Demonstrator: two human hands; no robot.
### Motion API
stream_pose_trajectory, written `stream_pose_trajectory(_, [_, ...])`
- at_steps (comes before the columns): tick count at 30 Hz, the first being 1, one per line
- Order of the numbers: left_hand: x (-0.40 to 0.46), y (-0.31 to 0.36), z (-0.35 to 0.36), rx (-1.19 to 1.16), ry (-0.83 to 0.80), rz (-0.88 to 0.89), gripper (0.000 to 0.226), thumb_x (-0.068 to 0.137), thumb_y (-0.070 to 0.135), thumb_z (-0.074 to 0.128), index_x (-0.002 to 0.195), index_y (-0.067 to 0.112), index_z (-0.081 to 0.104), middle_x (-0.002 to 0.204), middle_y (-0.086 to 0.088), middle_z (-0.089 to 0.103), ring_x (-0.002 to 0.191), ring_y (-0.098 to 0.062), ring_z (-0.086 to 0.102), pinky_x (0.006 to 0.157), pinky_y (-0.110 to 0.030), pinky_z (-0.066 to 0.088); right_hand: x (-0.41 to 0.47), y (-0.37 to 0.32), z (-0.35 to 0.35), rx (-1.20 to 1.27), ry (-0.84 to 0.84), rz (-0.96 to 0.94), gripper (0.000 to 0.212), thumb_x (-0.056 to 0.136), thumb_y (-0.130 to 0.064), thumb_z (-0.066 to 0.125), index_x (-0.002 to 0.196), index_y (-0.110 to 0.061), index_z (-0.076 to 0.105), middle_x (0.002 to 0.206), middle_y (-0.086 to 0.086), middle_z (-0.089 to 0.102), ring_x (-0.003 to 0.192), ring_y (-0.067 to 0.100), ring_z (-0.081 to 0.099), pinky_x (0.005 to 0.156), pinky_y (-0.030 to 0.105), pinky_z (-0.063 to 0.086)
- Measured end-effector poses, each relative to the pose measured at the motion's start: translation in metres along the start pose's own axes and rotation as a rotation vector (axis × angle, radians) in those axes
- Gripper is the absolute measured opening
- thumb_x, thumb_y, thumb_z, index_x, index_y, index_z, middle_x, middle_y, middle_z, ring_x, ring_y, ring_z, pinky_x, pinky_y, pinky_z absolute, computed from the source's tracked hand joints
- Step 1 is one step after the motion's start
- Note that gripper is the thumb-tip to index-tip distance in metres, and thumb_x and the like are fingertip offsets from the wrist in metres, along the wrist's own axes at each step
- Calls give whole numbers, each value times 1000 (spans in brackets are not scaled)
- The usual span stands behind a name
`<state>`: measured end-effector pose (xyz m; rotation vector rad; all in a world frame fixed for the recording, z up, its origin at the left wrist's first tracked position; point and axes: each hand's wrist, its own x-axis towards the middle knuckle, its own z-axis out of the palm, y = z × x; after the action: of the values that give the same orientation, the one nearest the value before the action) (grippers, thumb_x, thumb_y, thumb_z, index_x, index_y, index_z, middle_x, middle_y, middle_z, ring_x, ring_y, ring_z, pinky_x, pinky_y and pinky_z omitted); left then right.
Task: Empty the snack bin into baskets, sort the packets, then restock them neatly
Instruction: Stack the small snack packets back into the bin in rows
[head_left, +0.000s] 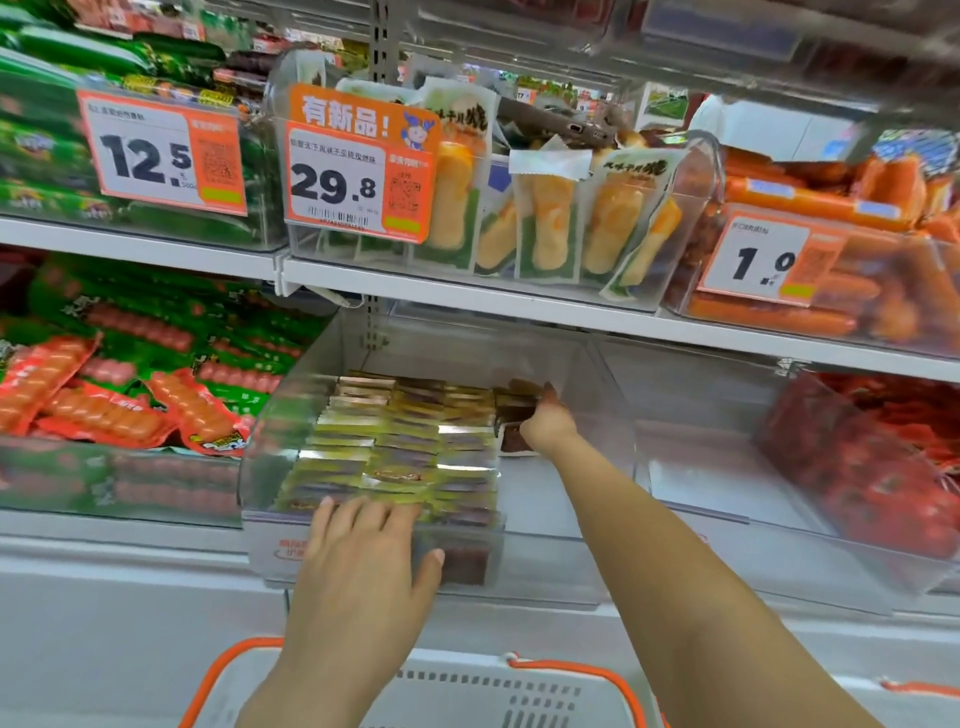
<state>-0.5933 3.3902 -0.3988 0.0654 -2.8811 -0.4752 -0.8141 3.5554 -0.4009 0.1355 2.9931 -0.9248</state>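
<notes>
Single view, worn on my head: faces forward and down, close to the clear snack bin (436, 467), shelves above it, basket (415, 686) below at frame's bottom edge.

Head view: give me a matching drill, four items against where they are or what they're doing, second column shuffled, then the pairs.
Column 1
1. left hand
2. right hand
3. 29.8 price tag
4. basket

Column 2
A. on the front of the bin one shelf up
B. fingers spread over the front edge of the clear snack bin
C. below the shelves, orange rim, under the arms
D. deep in the bin, gripping dark packets beside the rows

Pairs: 1-B, 2-D, 3-A, 4-C
</notes>
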Motion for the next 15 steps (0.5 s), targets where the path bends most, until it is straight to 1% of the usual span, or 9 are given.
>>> stream_pose_trajectory(3, [2, -1, 0, 39, 11, 0, 46, 96, 55, 32, 138, 38, 36, 134, 17, 44, 132, -9, 31, 118, -33, 3, 4, 1, 5, 189, -24, 91, 49, 89, 2, 47, 137, -3, 33, 116, 16, 52, 107, 30, 54, 86, 31, 45])
stream_pose_trajectory(5, [1, -1, 0, 51, 12, -6, 47, 96, 55, 31, 139, 39, 34, 135, 17, 43, 131, -10, 31, 118, -32, 4, 8, 2, 6, 211, -44, 150, 32, 86, 2, 50, 118, 0, 46, 97, 12, 51, 91, 24, 51, 75, 28, 43])
stream_pose_trajectory(7, [2, 0, 0, 50, 9, -14, 46, 96, 55, 32, 139, 38, 35, 135, 17, 45, 130, -11, 32, 118, -32, 5, 9, 3, 3, 200, -62, 182, 17, 84, 3, 53, 99, -2, 48, 79, 7, 49, 81, 22, 50, 71, 27, 42])
stream_pose_trajectory(10, [2, 2, 0, 50, 16, -26, 47, 95, 54, 34, 139, 38, 37, 135, 16, 46, 129, -11, 33, 117, -33, 5, 12, 6, -1, 229, -58, 208, 15, 84, 1, 54, 96, -3, 45, 73, 5, 44, 82, 23, 50, 79, 33, 47])
stream_pose_trajectory(11, [3, 2, 0, 49, 14, -31, 47, 95, 54, 34, 139, 37, 38, 135, 16, 46, 129, -12, 33, 117, -33, 5, 11, 5, 1, 234, -47, 194, 17, 85, -1, 52, 101, -4, 46, 77, 6, 48, 82, 23, 51, 81, 33, 47])
stream_pose_trajectory(12, [3, 3, 0, 48, 8, -36, 47, 95, 54, 34, 139, 37, 38, 135, 15, 47, 129, -12, 34, 117, -33, 5, 11, 6, 4, 235, -33, 154, 28, 86, -2, 50, 113, -6, 46, 88, 8, 54, 84, 23, 54, 83, 33, 48])
stream_pose_trajectory(13, [3, 3, 0, 44, 7, -37, 47, 95, 54, 34, 139, 37, 39, 135, 15, 47, 129, -12, 34, 117, -33, 5, 11, 7, 9, 198, -38, 86, 44, 86, -5, 48, 129, -11, 41, 107, 12, 57, 93, 26, 56, 86, 33, 49])
stream_pose_trajectory(14, [3, 3, 1, 42, 8, -37, 47, 95, 54, 35, 138, 37, 39, 135, 15, 47, 130, -12, 34, 117, -34, 5, 10, 9, 13, 109, -60, 12, 60, 87, -8, 47, 143, -19, 31, 129, 16, 51, 111, 31, 54, 93, 35, 48])
stream_pose_trajectory(15, [3, 3, 1, 42, 8, -37, 47, 95, 54, 34, 138, 37, 39, 135, 15, 47, 130, -12, 34, 118, -33, 5, 10, 10, 16, -6, -88, -52, 70, 88, -10, 47, 150, -26, 19, 146, 18, 36, 127, 34, 43, 101, 36, 44])
